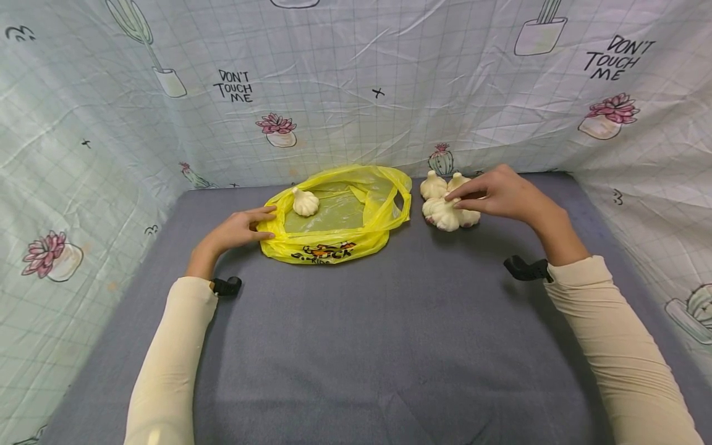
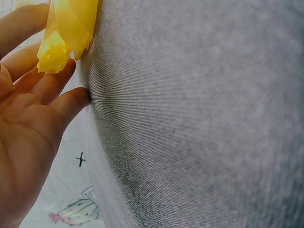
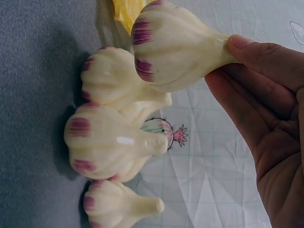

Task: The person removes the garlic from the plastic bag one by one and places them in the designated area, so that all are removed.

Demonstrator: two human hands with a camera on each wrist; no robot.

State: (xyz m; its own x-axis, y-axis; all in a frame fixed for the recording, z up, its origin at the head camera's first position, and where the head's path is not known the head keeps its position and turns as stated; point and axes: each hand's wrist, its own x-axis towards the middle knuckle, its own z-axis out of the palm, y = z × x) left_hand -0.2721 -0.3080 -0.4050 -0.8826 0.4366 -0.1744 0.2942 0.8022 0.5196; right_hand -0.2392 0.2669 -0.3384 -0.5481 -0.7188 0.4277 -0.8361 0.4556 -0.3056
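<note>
My right hand (image 1: pixel 495 193) pinches a garlic bulb (image 3: pixel 178 47) by its neck between thumb and fingertips. It is cream-white with purple streaks, and in the right wrist view it is held above the other garlic bulbs (image 3: pixel 111 140). At the left end of a yellow plastic bag (image 1: pixel 325 248), my left hand (image 1: pixel 236 228) rests its loosely extended fingers against the bag's side. The bag lies with its mouth spread open, and one garlic bulb (image 1: pixel 305 203) sits at the left of the opening. In the left wrist view, the bag's edge (image 2: pixel 71 33) overlaps the fingers.
A grey cloth (image 1: pixel 311 346) covers the table. Printed fabric (image 1: pixel 345 111) with cactus drawings hangs along the back and both sides, close behind the bag and the bulbs. Black wrist mounts (image 1: pixel 525 269) stick out from both wrists.
</note>
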